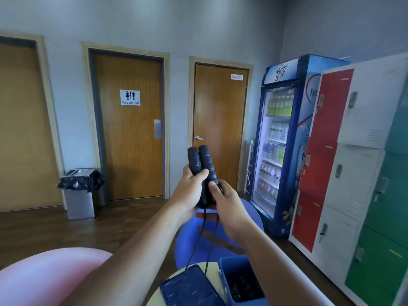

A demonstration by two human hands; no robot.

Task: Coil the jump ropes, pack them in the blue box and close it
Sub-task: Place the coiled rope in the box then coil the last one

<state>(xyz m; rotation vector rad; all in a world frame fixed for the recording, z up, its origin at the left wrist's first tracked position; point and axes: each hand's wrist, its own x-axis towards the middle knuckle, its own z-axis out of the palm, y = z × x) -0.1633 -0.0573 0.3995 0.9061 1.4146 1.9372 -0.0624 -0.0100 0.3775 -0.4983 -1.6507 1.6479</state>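
Observation:
Two black jump rope handles with blue rings [202,161] stand upright side by side at arm's length. My left hand [191,191] grips them from the left with the thumb across the front. My right hand [225,204] holds their lower ends from the right. The thin black rope [202,235] hangs down in two strands toward the blue box [223,267], which stands open on a small round table with dark items inside. Its blue lid [187,288] lies flat to the left of the box.
A blue stool [249,208] sits behind the table and a pink seat [44,277] at lower left. A drinks fridge [280,138] and coloured lockers [353,173] line the right wall. A lined bin [80,191] stands by the restroom door [130,127].

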